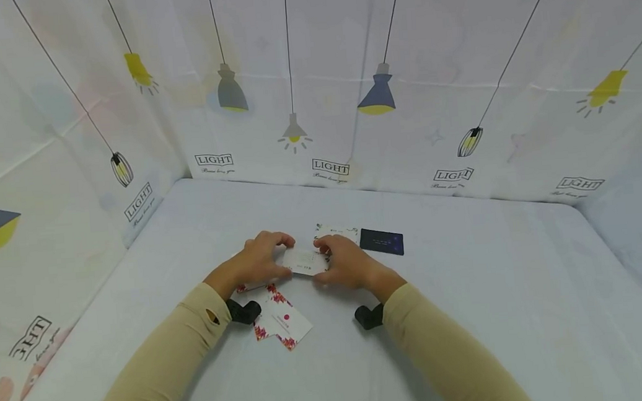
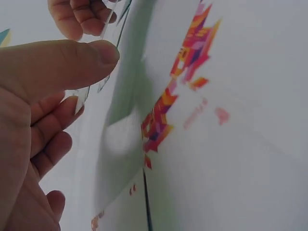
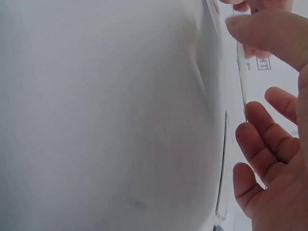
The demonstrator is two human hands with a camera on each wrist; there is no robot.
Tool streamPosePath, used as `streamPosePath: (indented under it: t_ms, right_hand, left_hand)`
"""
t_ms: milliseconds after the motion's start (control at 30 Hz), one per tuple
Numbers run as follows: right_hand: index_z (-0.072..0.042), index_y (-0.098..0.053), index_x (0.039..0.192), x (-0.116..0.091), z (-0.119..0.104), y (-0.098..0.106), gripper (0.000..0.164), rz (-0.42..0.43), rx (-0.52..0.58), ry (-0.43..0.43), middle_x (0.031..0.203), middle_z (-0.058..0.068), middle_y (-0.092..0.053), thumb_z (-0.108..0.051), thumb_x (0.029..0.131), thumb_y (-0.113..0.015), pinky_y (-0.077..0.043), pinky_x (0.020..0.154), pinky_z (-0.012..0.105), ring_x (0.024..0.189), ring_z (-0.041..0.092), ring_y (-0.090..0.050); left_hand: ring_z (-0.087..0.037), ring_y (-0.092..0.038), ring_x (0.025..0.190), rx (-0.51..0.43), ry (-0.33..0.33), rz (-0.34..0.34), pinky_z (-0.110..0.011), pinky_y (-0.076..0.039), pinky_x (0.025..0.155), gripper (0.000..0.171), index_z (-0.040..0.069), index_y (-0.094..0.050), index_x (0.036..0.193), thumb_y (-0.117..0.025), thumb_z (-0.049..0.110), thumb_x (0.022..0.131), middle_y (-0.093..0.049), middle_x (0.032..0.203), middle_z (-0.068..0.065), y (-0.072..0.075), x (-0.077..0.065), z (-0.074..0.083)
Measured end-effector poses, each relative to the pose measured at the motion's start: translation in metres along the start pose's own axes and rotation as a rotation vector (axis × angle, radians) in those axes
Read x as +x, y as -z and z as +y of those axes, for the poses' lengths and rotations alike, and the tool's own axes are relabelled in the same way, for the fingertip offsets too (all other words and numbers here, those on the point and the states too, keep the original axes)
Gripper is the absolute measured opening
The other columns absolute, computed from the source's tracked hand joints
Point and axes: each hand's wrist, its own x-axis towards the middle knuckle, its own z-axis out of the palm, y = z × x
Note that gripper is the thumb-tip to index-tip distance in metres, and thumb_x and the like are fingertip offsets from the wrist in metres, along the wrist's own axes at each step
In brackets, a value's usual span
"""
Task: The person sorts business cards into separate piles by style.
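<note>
Between the two hands a white card [image 1: 305, 262] with small print and leafy corners is held up above the table, seen nearly edge-on in both wrist views. My left hand [image 1: 260, 257] pinches its left side, thumb [image 2: 98, 57] on the near face and fingertips behind. On the opposite side my right hand [image 1: 350, 263] pinches the card with thumb and fingertips at its edge. Beneath the left wrist lie overlapping white cards [image 1: 293, 322] with red and orange patterned edges. Just behind the right hand lies another white card [image 1: 337, 230] with leafy corners.
A dark blue card [image 1: 381, 241] lies to the right of the leafy one. White cloth covers the table [image 1: 474, 314], and a white curtain [image 1: 322, 51] printed with lamps stands round its back and sides. Both wrists carry black mounts [image 1: 369, 317].
</note>
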Motion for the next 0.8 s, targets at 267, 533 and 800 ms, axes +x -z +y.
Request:
streamPosePath:
  t_ms: [267, 533, 800]
  right_hand:
    - [-0.005, -0.053, 0.137, -0.005, 0.008, 0.012, 0.063, 0.047, -0.023, -0.022, 0.128, 0.009, -0.059, -0.029, 0.084, -0.079, -0.039, 0.106, 0.042, 0.118, 0.025, -0.053]
    - [-0.001, -0.053, 0.136, -0.007, 0.020, 0.021, 0.062, 0.071, -0.029, -0.019, 0.128, 0.011, -0.059, -0.027, 0.085, -0.078, -0.038, 0.107, 0.044, 0.118, 0.026, -0.053]
    - [-0.002, -0.052, 0.136, -0.008, 0.031, 0.027, 0.061, 0.089, -0.027, -0.057, 0.131, 0.011, -0.056, -0.027, 0.086, -0.076, -0.037, 0.106, 0.045, 0.118, 0.028, -0.050]
  left_hand:
    - [-0.027, -0.040, 0.132, 0.010, -0.098, 0.042, -0.052, -0.025, 0.105, 0.056, 0.011, -0.058, 0.131, -0.082, 0.024, 0.082, -0.053, 0.137, -0.008, 0.000, 0.013, 0.010]
    - [-0.027, -0.041, 0.128, 0.077, -0.127, 0.028, -0.051, -0.027, 0.103, 0.057, 0.011, -0.057, 0.131, -0.082, 0.027, 0.083, -0.055, 0.133, -0.008, 0.000, 0.027, 0.024]
    - [-0.028, -0.041, 0.129, 0.109, -0.143, 0.048, -0.049, -0.028, 0.101, 0.054, 0.011, -0.058, 0.129, -0.081, 0.028, 0.083, -0.056, 0.131, -0.007, -0.001, 0.042, 0.033]
